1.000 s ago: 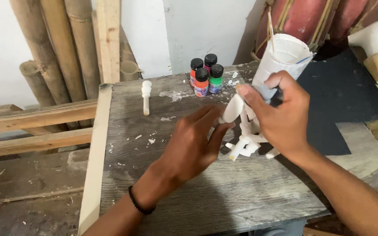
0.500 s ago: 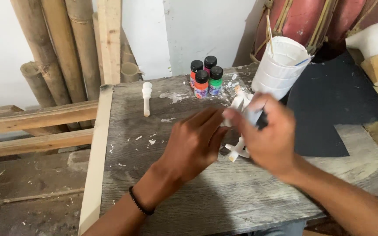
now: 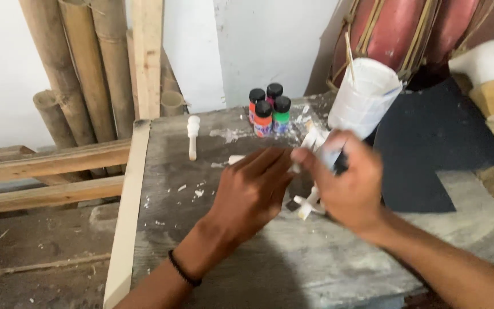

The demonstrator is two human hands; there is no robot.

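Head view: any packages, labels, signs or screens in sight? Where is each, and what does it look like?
Paint bottles: four small ones with black caps, clustered at the back of the table; orange, red and green bodies, some with a pale label band.
White cup: right of the bottles, tapered, with a thin stick standing in it.
No signs or screens in view.

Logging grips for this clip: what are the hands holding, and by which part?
Both the left hand and right hand grip a small white stick-built piece at its upper part; motion blur hides exact finger placement.
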